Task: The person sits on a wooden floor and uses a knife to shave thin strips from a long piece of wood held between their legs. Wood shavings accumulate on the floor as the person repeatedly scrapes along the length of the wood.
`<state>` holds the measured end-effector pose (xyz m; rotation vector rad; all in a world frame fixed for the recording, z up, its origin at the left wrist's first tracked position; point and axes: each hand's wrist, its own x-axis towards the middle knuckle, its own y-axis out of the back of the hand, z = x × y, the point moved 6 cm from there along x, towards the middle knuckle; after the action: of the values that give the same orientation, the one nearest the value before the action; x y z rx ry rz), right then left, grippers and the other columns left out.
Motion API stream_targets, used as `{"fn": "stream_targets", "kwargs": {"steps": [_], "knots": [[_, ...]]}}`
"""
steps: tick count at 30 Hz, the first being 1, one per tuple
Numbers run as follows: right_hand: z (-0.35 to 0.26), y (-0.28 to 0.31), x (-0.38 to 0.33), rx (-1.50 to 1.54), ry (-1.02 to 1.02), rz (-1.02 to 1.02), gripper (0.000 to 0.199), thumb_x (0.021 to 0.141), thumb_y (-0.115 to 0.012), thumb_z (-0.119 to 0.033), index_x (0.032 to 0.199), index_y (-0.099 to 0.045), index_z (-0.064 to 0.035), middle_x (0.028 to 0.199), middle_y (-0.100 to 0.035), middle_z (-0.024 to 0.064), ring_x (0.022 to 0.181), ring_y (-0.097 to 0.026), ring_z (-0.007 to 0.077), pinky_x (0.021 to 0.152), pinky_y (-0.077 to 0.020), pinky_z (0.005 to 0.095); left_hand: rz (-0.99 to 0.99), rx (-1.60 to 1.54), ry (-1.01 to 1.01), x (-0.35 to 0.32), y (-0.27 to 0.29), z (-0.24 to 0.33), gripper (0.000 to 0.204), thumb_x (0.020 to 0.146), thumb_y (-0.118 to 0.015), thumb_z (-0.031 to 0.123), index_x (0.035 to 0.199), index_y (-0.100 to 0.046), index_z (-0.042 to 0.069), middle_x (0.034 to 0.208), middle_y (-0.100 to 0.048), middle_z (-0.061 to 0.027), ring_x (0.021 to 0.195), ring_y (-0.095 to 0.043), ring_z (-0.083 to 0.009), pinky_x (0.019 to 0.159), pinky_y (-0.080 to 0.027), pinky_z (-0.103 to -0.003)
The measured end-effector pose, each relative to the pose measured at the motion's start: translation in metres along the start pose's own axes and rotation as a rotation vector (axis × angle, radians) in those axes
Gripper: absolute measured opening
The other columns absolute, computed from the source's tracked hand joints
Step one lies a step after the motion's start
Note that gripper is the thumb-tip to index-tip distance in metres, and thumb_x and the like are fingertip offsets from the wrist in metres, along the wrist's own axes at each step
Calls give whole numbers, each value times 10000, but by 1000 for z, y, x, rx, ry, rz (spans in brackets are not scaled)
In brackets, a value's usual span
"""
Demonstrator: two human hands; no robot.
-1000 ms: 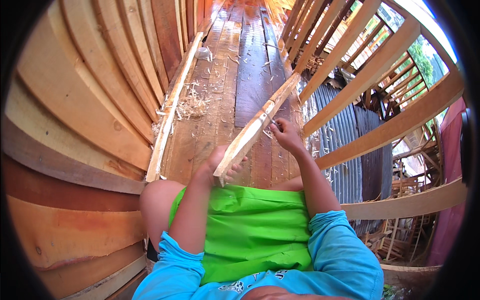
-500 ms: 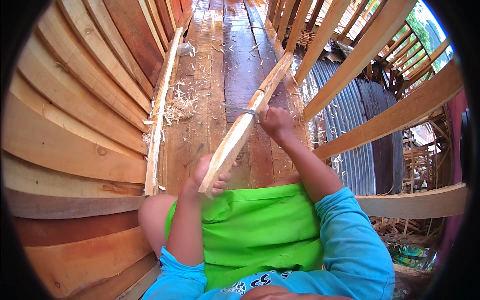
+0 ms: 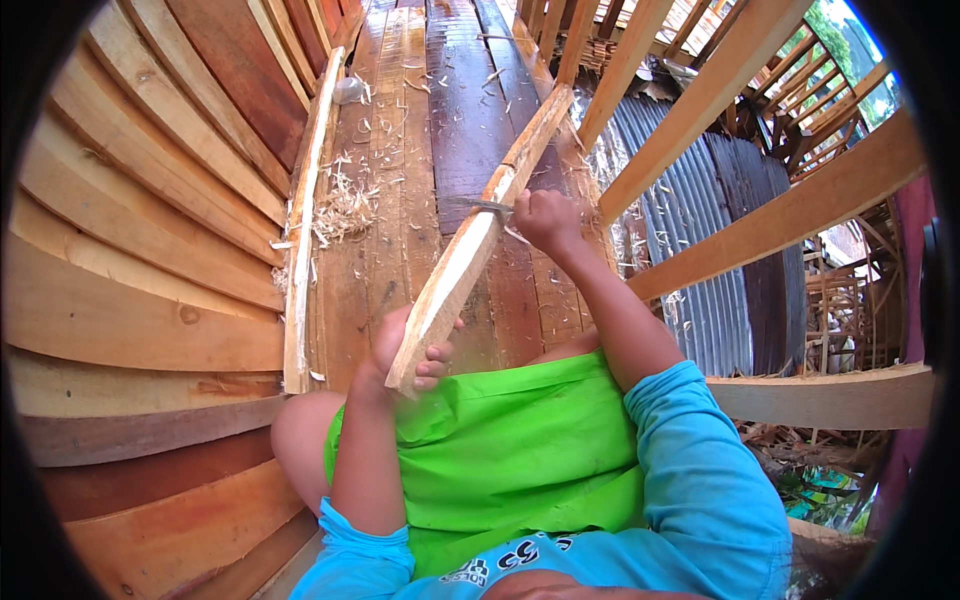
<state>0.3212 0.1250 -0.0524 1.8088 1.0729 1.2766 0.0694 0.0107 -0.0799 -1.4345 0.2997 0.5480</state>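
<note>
A long squared piece of pale wood point(image 3: 455, 275) slants from my lap away to the right, its upper face freshly cut and a dark notch partway along. My left hand point(image 3: 392, 345) wraps around its near end from below, fingers curled up on the right side. Closed in a fist, my right hand point(image 3: 547, 220) grips a knife whose handle is hidden. The knife blade point(image 3: 478, 204) lies across the wood near its middle, pointing left. A thin curled shaving point(image 3: 516, 236) hangs at the wood's right side, just below the fist.
Shavings point(image 3: 345, 210) are heaped on the plank floor point(image 3: 395, 260) at left. Beside them lies a long pale strip of wood point(image 3: 300, 270), with a small clear container point(image 3: 348, 90) near its far end. A board wall point(image 3: 150, 210) stands left; slanting posts point(image 3: 700, 115) and corrugated metal point(image 3: 680, 215) are right.
The whole view has shifted slightly. My right hand and the knife are a little farther away, and a curled shaving now shows below the fist. Both grips are unchanged.
</note>
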Motion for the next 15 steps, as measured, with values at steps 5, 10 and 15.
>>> {"fn": "stream_targets", "kwargs": {"steps": [5, 10, 15], "knots": [[-39, -5, -20, -5, 45, -272, 520, 930, -363, -301, 559, -601, -25, 520, -581, 179, 457, -588, 341, 514, -505, 478, -3, 35, -25, -1, 1, -2, 503, 945, -341, 498, 1133, -525, 68, 610, -452, -52, 416, -407, -158, 355, -328, -298], [-24, -5, -12, -57, -11, -151, 532, 920, -367, -315, 535, -588, -23, 506, -565, 199, 471, -596, 364, 518, -504, 500, 37, 37, -8, -5, 4, -1, 500, 939, -357, 495, 1143, -520, 68, 607, -452, -51, 419, -406, -158, 355, -326, -296], [11, -4, 1, -13, -163, -123, 494, 899, -372, -340, 680, -680, -22, 673, -650, 234, 672, -670, 393, 658, -534, 513, 20, 26, 2, 2, 0, -4, 502, 939, -360, 492, 1153, -514, 64, 613, -455, -52, 424, -405, -157, 362, -325, -302]]}}
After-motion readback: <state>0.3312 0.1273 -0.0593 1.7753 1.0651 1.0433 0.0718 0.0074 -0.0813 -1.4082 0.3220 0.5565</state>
